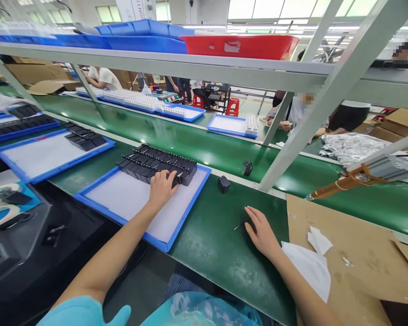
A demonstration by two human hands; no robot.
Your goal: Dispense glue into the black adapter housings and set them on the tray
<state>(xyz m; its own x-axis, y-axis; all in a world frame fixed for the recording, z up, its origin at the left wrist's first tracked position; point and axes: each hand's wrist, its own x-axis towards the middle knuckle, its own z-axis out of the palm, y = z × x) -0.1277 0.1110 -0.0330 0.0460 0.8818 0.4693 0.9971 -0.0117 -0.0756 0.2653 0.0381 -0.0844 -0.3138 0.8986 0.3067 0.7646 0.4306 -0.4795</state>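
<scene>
My left hand point(162, 188) reaches over the blue-rimmed tray point(187, 213) with its fingers closed on a small black plastic block point(177, 179) at the front right of the rows. Packed blocks point(146, 160) of the same kind, with small pins on top, fill the tray's far side. My right hand point(262, 232) is low over the green bench, thumb and fingers apart. Beside its fingertips lies a thin metal piece point(237, 227); a dark patch between thumb and fingers is too unclear to name. A loose black block point(223, 184) stands right of the tray.
Another black piece point(247, 168) sits on the green belt point(204, 151) beyond the bench. White tissue point(309, 269) lies on cardboard point(360, 276) at right. An orange-brown tool point(340, 186) juts in there. A slanted post point(302, 108) and an overhead shelf point(156, 61) stand ahead. More trays point(41, 156) are left.
</scene>
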